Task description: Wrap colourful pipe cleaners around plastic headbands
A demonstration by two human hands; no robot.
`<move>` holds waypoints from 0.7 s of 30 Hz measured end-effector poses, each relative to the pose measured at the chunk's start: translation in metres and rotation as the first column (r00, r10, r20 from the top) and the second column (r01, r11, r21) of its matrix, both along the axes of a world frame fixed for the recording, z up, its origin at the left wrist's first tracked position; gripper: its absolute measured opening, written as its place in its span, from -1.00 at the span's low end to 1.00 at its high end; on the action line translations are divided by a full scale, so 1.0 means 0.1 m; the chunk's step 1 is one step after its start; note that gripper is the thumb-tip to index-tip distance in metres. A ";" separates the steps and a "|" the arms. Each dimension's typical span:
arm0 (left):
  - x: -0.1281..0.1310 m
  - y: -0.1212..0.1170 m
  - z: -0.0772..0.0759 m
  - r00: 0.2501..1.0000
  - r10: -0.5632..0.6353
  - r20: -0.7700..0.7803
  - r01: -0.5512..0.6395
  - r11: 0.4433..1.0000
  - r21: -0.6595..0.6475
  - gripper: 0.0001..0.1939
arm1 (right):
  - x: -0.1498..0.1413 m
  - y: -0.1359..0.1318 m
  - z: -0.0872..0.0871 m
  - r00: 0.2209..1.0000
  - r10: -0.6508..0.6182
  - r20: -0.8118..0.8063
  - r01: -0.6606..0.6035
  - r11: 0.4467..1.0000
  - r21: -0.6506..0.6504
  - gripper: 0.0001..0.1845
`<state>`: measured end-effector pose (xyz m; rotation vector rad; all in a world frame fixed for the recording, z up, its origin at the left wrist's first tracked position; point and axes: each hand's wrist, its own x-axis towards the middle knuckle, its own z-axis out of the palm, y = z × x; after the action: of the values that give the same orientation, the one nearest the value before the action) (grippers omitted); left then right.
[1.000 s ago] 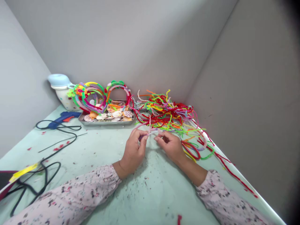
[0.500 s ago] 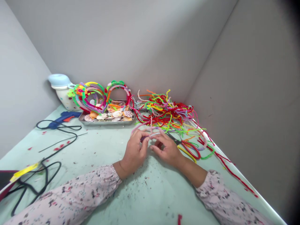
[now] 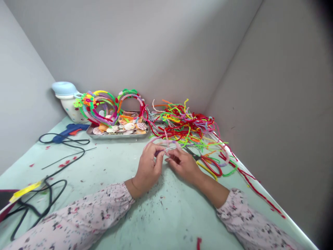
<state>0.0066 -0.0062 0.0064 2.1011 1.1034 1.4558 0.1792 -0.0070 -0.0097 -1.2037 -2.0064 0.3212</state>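
Pale pink and lilac pipe cleaners (image 3: pixel 166 135) run between my two hands near the middle of the table, one end sticking upward. My left hand (image 3: pixel 150 166) is closed, thumb and fingers pinching them from the left. From the right, the closed fingers of my right hand (image 3: pixel 184 165) grip the same pipe cleaners, with the fingertips of both hands nearly meeting. Just right of my right hand lie scissors (image 3: pixel 212 166) with red and yellow handles. My fingers partly hide where the pipe cleaners meet.
Behind are a metal tray (image 3: pixel 117 136) of seashells with colourful pipe-cleaner headbands (image 3: pixel 114 104), and a tangled pile of pipe cleaners (image 3: pixel 187 121). Left stand a white jug (image 3: pixel 71 107) with a blue lid, a blue glue gun (image 3: pixel 63 134) and black cable (image 3: pixel 49 194).
My right fingertips have shifted slightly and curled closer around the pipe cleaners. My left hand keeps its pinch, and the whole view has slid slightly.
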 end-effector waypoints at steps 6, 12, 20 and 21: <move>0.00 0.02 0.00 0.998 0.038 0.057 -0.036 0.998 -0.044 -0.91 | 0.00 -0.04 0.04 0.989 0.073 -0.132 -0.070 0.997 0.033 -0.81; 0.00 0.08 -0.04 0.986 0.106 0.129 -0.091 0.989 -0.114 -0.90 | 0.00 -0.08 0.08 0.983 0.092 -0.162 -0.070 0.989 0.133 -0.72; 0.00 0.09 -0.06 0.983 0.116 0.143 -0.096 0.985 -0.144 -0.88 | 0.01 -0.12 0.09 0.985 0.103 -0.141 -0.068 0.970 0.235 -0.67; 0.00 0.09 -0.06 0.983 0.115 0.143 -0.094 0.985 -0.146 -0.88 | 0.01 -0.13 0.09 0.985 0.104 -0.137 -0.067 0.966 0.251 -0.67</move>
<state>0.0067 0.0026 0.0004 1.8313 1.2339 1.5117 0.1801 -0.0199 -0.0007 -0.9135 -1.9073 0.1921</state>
